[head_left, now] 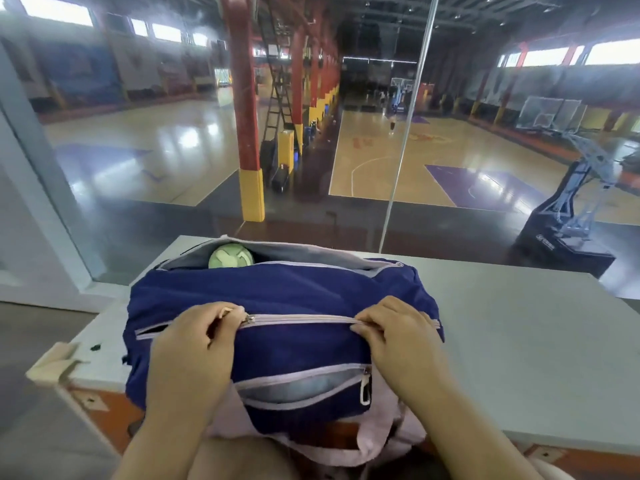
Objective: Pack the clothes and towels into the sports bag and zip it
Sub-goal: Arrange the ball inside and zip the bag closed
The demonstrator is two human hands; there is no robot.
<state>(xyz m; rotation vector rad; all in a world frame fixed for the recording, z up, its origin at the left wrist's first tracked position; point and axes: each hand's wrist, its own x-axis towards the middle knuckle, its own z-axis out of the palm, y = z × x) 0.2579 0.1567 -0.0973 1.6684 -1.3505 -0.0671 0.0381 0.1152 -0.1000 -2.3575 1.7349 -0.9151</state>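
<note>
A dark blue sports bag (291,296) with pale lilac zips lies on a grey table (519,334). My left hand (194,344) pinches the zip pull (250,318) of the bag's middle zip. My right hand (398,337) pinches the bag fabric at the zip line further right. Between my hands the zip is closed; left of the pull a short gap stays open. The far compartment gapes and shows a pale green ball (231,256). A front pocket (304,386) near me is partly open. Pink fabric (377,441) hangs below the bag's near edge.
The table stands against a glass wall (138,168) that overlooks a basketball hall. The table's left corner (52,365) has a cream edge guard. Bare table surface stretches to the right of the bag.
</note>
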